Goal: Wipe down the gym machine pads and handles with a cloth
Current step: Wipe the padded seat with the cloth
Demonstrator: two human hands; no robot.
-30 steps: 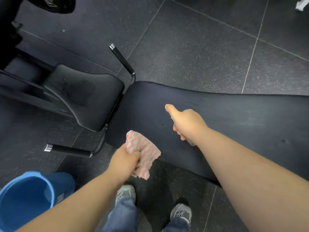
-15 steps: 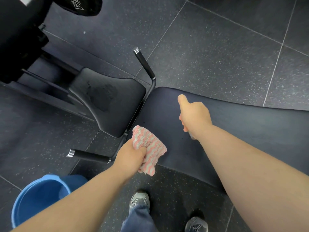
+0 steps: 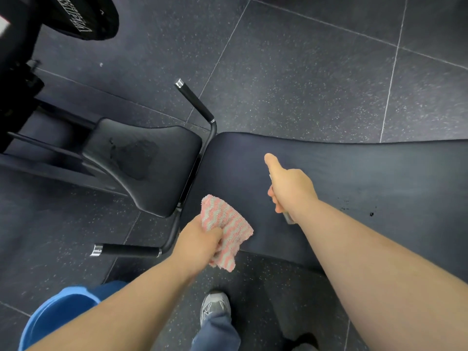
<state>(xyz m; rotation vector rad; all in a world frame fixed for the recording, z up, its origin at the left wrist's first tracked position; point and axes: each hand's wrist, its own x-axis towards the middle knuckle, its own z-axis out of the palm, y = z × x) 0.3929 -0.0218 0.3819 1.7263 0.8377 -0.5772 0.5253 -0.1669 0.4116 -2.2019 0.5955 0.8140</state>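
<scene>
Reaches forward with both arms; grips cloth (image 3: 225,221) in curled left hand (image 3: 200,239); clasps bottle (image 3: 288,219) in right hand (image 3: 291,188), thumb pointing ahead.

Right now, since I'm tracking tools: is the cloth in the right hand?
No, the left hand grips the cloth; the right hand holds a bottle.

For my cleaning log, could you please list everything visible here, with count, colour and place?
cloth: one, pink and grey striped, over the long pad's near edge.
long pad: one, dark navy, centre to right.
seat pad: one, black with a wet patch, left of the long pad.
handles: two, black with chrome ends, one beyond the seat pad, one nearer.
bucket: one, blue, lower left.
small bottle: one, clear, mostly hidden in the right hand.
floor: dark speckled tiles.
shoe: one, grey, bottom centre.
left hand: grips the cloth.
right hand: grips the small bottle.
</scene>
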